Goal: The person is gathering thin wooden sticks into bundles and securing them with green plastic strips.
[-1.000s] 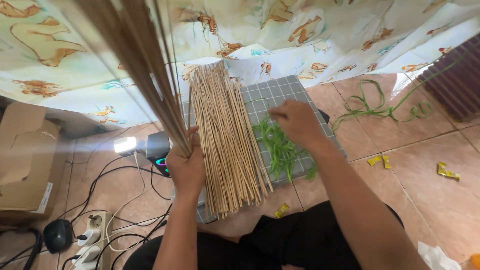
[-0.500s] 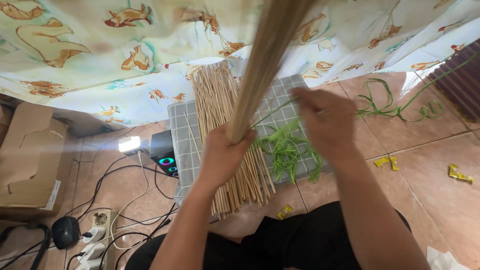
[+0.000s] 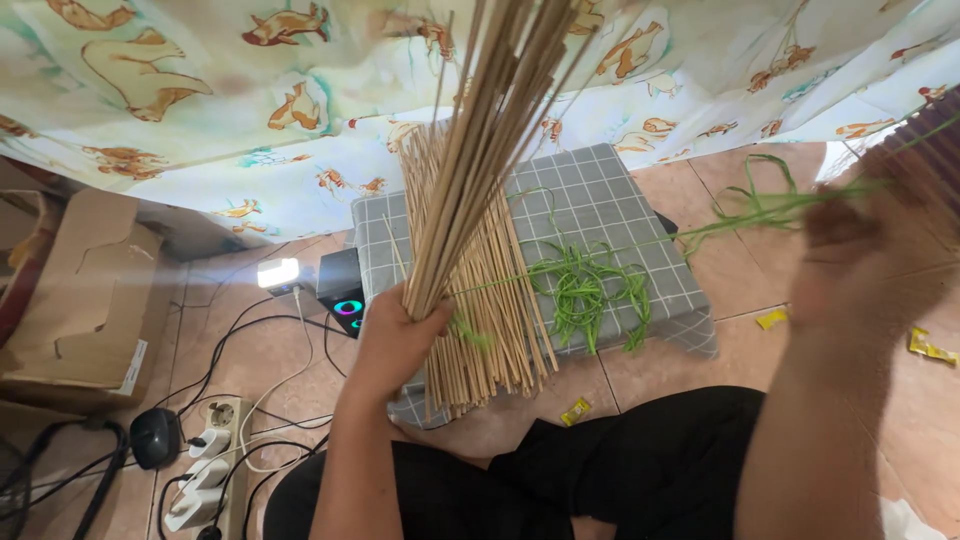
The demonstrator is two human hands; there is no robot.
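Clenched around the lower end of a bundle of thin tan sticks point(image 3: 480, 150), the left hand point(image 3: 400, 340) holds them upright and fanning toward twelve o'clock, their tips cut off by the top edge. At three o'clock the right hand point(image 3: 870, 240) is blurred; its grip seems pinched on a long green strip point(image 3: 640, 245) that runs taut from the bundle's base, though the fingers are too smeared to be sure. Black trousers point(image 3: 620, 470) fill the near edge at six o'clock. Beyond the left hand sits one low bench point(image 3: 600, 190) under a grey checked cloth, bearing a second, flat-lying heap of sticks point(image 3: 480, 300), too many to count, and one tangle of green strips point(image 3: 585, 290). Three yellow scraps point(image 3: 575, 412) lie on the tiled floor point(image 3: 740, 180). At eight o'clock are one power strip point(image 3: 205, 470) and one cardboard box point(image 3: 80, 300), partly cut off. A patterned sheet point(image 3: 200, 110) hangs farthest back.
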